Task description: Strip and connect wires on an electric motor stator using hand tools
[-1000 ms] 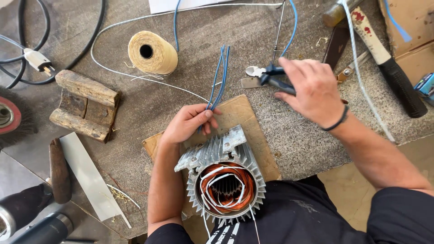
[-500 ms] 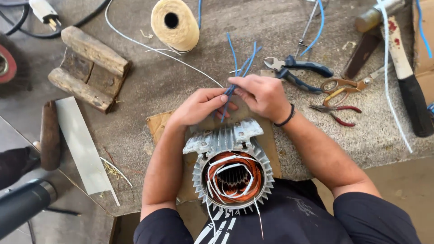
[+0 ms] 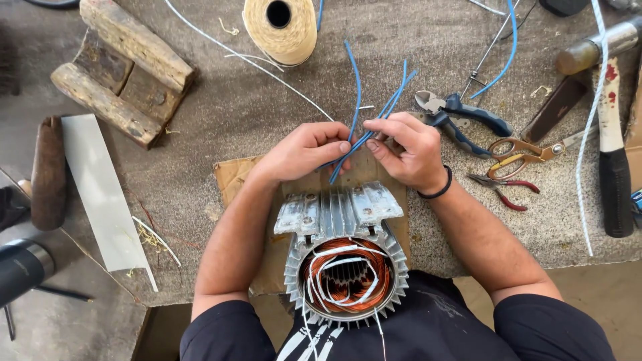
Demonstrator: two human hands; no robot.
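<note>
Both hands meet over a bundle of thin blue sleeving tubes [image 3: 361,127] above a finned motor stator [image 3: 344,267] that rests against my body at the table edge. My left hand [image 3: 304,150] pinches the tubes from the left. From the right, my right hand [image 3: 408,147] pinches the same bundle, a black band on its wrist. The tubes fan upward beyond the fingers. Copper windings and white leads show inside the stator bore. Under it lies a piece of cardboard [image 3: 231,177].
Blue-handled cutters [image 3: 461,113], orange-handled scissors [image 3: 528,150], red-handled pliers [image 3: 501,187] and a hammer [image 3: 612,147] lie right. A twine spool [image 3: 281,27] stands at the back, a wooden block [image 3: 124,70] and a white strip [image 3: 100,190] lie left.
My right hand put down the blue-handled cutters and came left to join the left hand on the blue tubes. The view has shifted closer over the stator.
</note>
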